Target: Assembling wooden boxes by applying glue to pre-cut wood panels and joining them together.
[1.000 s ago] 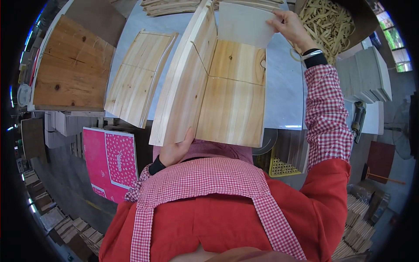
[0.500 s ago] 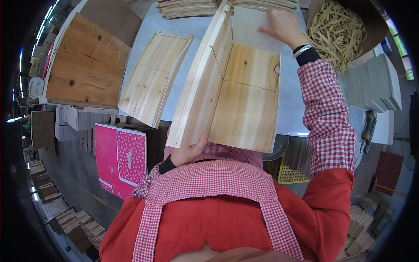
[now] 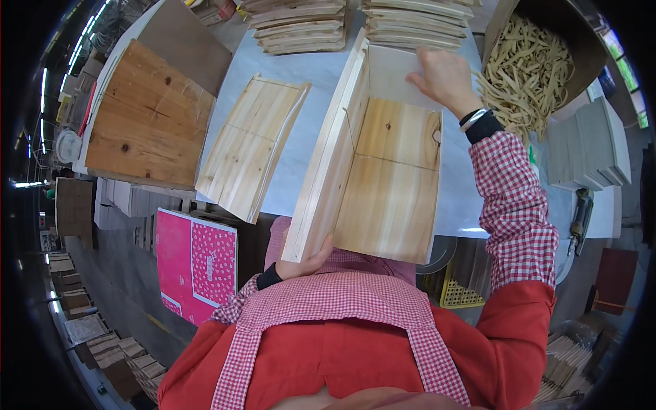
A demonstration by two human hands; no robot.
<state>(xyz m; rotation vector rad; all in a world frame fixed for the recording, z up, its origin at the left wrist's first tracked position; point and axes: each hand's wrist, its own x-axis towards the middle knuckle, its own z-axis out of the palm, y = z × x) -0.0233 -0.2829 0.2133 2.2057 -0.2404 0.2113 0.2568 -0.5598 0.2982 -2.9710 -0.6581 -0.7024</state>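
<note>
Your left hand (image 3: 303, 265) grips the upright panel (image 3: 333, 162) at seven o'clock. Your right hand (image 3: 445, 80), grip unclear, meets the pale sheet (image 3: 390, 75) at one o'clock.

Wearing a red top (image 3: 321, 352) under a pink-and-white checked apron (image 3: 335, 298), with maroon-and-white checked sleeves (image 3: 516, 212). Showing cream-to-honey grain and brown knots on the middle boards (image 3: 393, 201), orange-brown on the left wooden panel (image 3: 150, 113), white flecks on the near-left pink panel (image 3: 181, 263), grey-blue on the tabletop (image 3: 461, 184), straw yellow on the far-right strips (image 3: 527, 72).
</note>
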